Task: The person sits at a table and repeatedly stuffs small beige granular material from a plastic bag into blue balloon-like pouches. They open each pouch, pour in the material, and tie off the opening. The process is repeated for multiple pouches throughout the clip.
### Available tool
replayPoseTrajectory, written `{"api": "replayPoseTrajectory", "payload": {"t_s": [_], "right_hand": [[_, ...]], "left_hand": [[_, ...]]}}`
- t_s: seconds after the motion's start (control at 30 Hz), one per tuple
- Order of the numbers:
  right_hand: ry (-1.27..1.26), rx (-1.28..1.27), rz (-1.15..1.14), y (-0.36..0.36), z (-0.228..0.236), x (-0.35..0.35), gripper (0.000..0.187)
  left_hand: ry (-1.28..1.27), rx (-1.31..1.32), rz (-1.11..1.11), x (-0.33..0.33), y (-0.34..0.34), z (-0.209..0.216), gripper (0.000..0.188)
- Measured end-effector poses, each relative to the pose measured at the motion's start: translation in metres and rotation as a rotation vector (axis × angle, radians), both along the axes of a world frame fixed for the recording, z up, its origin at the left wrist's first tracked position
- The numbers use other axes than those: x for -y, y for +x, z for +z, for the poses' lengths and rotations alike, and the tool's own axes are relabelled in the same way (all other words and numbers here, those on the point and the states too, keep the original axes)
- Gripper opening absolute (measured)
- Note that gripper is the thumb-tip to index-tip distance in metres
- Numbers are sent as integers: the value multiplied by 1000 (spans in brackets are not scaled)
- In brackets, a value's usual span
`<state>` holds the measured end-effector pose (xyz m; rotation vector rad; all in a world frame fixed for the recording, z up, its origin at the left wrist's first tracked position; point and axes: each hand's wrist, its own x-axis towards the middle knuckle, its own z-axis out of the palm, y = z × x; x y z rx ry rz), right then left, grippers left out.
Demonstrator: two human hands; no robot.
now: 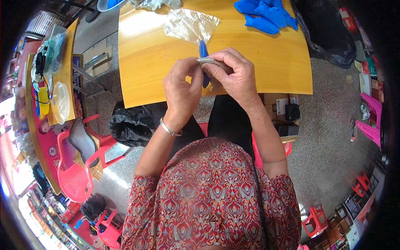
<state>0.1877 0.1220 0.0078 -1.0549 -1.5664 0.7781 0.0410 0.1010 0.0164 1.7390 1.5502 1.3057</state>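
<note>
My left hand point(181, 79) and my right hand point(237, 75) meet above the near part of the yellow table. Between them is a thin greyish strip point(211, 61), perhaps the rim of a clear bag; its kind is hard to make out. My left fingertips pinch its left end, while my right thumb and fingers close round its right side. A narrow blue piece point(203, 48) sticks out beyond the fingers and shows again below them; whether it is held or lies on the table, I cannot tell. Just past the hands lies a crumpled clear plastic bag point(189, 25).
Several blue folded pieces point(268, 16) lie at the far right of the yellow table point(146, 62). A black plastic bag point(327, 33) hangs by its right edge; another point(131, 125) sits below its near left corner. A pink chair point(75, 183) stands left, cardboard boxes point(271, 104) under the table's right.
</note>
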Motion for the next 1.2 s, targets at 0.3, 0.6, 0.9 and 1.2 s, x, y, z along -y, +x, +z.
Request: {"api": "replayPoseTrajectory", "payload": {"t_s": [0.3,0.6,0.9,1.2], "right_hand": [[67,82,43,2,-4,4,16],[97,231,-35,0,-6,7,15],[-127,56,-48,-5,-4,6,19],[-277,-116,149,8,-17,-8,29]], "left_hand": [[-169,431,1,0,0,-15,8],[-182,459,-20,2,-4,-17,12],[102,-42,-69,-2,-6,-22,13],[-241,360,-288,-9,-18,-18,12]]}}
